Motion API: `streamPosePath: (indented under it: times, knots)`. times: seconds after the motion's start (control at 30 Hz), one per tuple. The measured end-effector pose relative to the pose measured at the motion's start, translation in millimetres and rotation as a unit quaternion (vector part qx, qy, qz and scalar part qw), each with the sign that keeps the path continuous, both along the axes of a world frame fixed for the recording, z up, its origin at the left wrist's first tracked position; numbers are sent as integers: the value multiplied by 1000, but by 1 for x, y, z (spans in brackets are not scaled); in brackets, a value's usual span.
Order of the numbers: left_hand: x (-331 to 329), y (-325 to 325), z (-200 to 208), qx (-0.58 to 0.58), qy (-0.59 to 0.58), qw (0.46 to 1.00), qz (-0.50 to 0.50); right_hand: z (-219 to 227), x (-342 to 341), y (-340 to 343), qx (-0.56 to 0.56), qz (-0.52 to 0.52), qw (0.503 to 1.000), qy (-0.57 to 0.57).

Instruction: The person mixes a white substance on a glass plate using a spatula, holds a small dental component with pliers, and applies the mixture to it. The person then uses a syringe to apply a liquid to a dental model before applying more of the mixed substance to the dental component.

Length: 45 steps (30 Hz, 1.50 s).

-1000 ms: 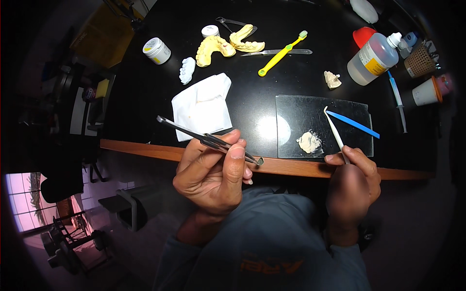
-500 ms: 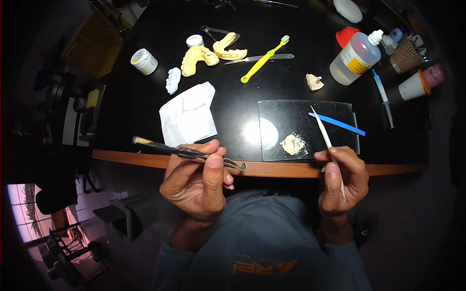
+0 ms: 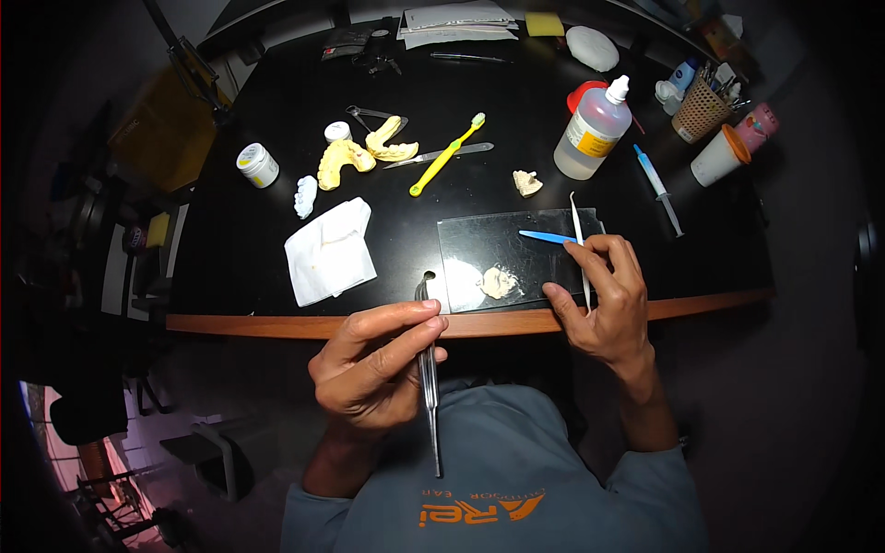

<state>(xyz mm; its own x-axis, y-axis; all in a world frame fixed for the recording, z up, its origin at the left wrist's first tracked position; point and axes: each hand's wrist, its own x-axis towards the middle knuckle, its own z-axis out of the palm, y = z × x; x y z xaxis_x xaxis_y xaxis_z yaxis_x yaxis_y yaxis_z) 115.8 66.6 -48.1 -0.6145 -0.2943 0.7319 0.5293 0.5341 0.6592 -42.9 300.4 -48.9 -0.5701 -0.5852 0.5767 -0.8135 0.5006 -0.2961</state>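
Observation:
My left hand [image 3: 378,364] pinches metal tweezers [image 3: 430,387] upright in front of the table edge, thumb and fingers closed on the shaft. At the upper end of the tweezers is a small dark round piece [image 3: 429,276], too small to name. My right hand [image 3: 610,309] hovers over the near right of a glass slab [image 3: 461,229], thumb and index finger apart. Beneath its fingers runs a thin white double-ended dental instrument [image 3: 578,217]. A blue plastic spatula [image 3: 544,237] reaches under the index fingertip. Cream-coloured paste [image 3: 499,282] is smeared on the slab.
White tissue [image 3: 334,253] lies left of the slab. Behind are yellow dental casts [image 3: 345,166], a yellow toothbrush [image 3: 446,157], a scalpel [image 3: 475,148] and a small cast piece [image 3: 526,183]. A liquid bottle [image 3: 590,138], a syringe [image 3: 657,189] and a cup [image 3: 719,158] stand or lie at right.
The tweezers have swung from pointing right to pointing away from me. My right hand's pinch on the white instrument has loosened, and the hand sits farther over the slab. The view has tilted up.

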Motion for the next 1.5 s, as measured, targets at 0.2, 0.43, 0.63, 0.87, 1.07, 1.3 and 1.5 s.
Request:
streamPosePath:
  times: [0.2, 0.43, 0.63, 0.87, 1.07, 1.3, 1.5]
  knots:
    - [2, 6, 0, -22, -11, 1000, -18, -3, 4, 3, 90, -17, 996, 2]
    - [2, 10, 0, -32, -21, 999, -36, -3, 8, 4, 105, -23, 994, 0]
    - [-1, 11, 1, -34, -21, 998, -43, 0, 9, 6, 68, -25, 997, -3]
    - [-21, 11, 14, -206, -11, 979, 4, 30, 52, 1, -116, 147, 948, -257]
    - [-39, 14, 23, -272, -3, 961, -40, 10, 88, -18, -186, 163, 795, -554]
    - [-30, 24, 16, -179, 75, 979, 58, 12, 90, -28, -292, 187, 689, -636]
    - [-35, 28, 26, 171, -231, 940, -183, 20, 79, -41, -216, 194, 827, -482]
